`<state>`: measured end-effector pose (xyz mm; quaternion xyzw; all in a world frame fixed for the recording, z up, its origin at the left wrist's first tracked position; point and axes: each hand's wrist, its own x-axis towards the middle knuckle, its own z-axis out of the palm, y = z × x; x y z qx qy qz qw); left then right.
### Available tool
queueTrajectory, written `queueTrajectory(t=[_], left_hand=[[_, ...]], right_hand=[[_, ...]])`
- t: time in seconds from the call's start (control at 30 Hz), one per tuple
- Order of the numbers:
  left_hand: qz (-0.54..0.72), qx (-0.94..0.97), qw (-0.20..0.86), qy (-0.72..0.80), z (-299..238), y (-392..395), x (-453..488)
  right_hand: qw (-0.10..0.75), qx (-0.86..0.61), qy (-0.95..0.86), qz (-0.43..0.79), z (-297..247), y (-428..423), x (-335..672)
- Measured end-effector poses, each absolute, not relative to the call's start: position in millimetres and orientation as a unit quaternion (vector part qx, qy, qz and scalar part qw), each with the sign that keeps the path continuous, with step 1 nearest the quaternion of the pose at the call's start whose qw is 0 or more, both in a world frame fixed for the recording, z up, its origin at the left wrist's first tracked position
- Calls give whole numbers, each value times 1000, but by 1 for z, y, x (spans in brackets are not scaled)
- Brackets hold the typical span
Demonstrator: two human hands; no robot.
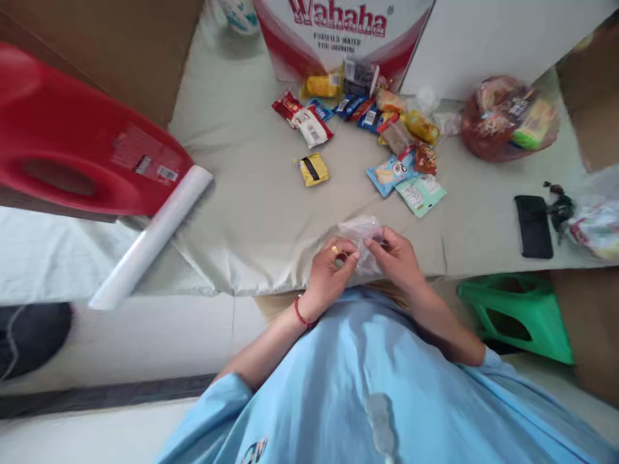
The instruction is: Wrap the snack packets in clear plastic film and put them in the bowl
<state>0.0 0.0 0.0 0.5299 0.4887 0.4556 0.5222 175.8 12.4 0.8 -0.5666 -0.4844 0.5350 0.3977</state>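
At the near edge of the table (pixel 242 212), a plastic bag (pixel 360 227) is pinched by the closed fingertips of the left hand (pixel 332 267) and the right hand (pixel 397 259). Whether it has been opened cannot be told; no packet can be made out inside. Snack packets (pixel 396 135) are spread loosely beyond; others are gathered in a red container (pixel 478 143) at far right.
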Motion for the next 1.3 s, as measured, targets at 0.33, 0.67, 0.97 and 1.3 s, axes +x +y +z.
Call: queueTrajectory(t=[0.33,0.67,0.97,1.3], left_hand=[[541,240,612,525,-19,4,-29],[466,369,604,531,-5,8,-26],[526,213,616,545,-3,16,-16],[531,272,570,564,-13,12,-13]], right_hand=[[463,-552,-312,619,-6,22,190],[448,-533,-403,594,-4,14,192],[429,-565,-349,612,-7,13,199],[443,-547,-356,615,3,11,192]])
